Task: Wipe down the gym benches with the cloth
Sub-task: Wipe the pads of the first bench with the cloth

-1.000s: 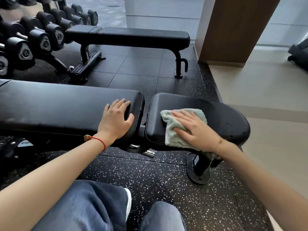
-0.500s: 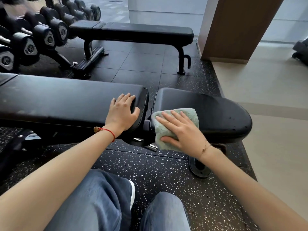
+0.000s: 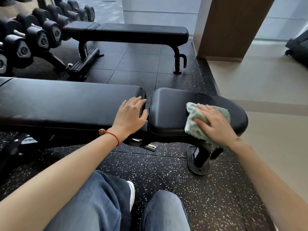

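R hand [image 3: 215, 124] lies flat w/ fingers spread straight on the cloth [image 3: 196, 125], pressing it down, not clenched round it. Pale green cloth sits bunched on the seat pad [image 3: 168, 112] of the near bench, toward the pad's right half, w/ its lower part draped over the front edge. L hand [image 3: 129, 115] rests fingers relaxed on the end of the long back pad [image 3: 66, 104], right at the gap between the two pads, holding nothing; looks like it's just bracing. Red string bracelet [image 3: 115, 136] on that wrist.

Progress, as a guess: early to mid. Wiping is on the seat pad only; the back pad shows dull smudgy patches, so prob. not done yet. Second bench [image 3: 126, 32] sits well apart behind, near the dumbbell rack [image 3: 38, 35], untouched by either hand, so it's left too. Can't tell by eye how clean the seat pad is.

Vs half a sec ago: cloth and R hand have slid from the seat pad's left front corner, next to the gap, over to its right side. L hand is in the same spot on the back pad end. The view has shifted a bit too.
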Action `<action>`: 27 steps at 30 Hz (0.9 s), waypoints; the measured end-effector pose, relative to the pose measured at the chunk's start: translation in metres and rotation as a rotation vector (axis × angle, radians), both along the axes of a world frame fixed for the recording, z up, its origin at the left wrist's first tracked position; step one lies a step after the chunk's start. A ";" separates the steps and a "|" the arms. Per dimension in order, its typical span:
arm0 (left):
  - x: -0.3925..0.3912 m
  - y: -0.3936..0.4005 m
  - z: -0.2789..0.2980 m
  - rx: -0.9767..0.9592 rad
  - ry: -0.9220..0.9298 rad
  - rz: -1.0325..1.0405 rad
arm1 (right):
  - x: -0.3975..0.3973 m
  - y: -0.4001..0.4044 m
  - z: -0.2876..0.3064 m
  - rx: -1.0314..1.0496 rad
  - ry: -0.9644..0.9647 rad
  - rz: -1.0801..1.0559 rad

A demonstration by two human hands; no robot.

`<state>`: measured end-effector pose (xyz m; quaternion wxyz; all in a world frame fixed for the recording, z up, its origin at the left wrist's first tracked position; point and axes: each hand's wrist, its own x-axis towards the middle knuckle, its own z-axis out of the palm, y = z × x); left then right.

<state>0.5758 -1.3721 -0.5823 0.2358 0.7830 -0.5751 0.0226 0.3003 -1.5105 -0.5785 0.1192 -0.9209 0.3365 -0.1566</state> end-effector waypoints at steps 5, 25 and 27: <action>-0.032 -0.021 -0.001 0.008 0.009 -0.109 | 0.050 0.026 -0.004 -0.056 0.072 -0.010; 0.024 0.009 -0.010 0.054 -0.081 0.046 | 0.029 -0.008 0.002 0.026 0.063 0.132; 0.026 0.011 -0.010 0.058 -0.051 0.097 | 0.059 -0.034 0.007 0.065 0.123 -0.001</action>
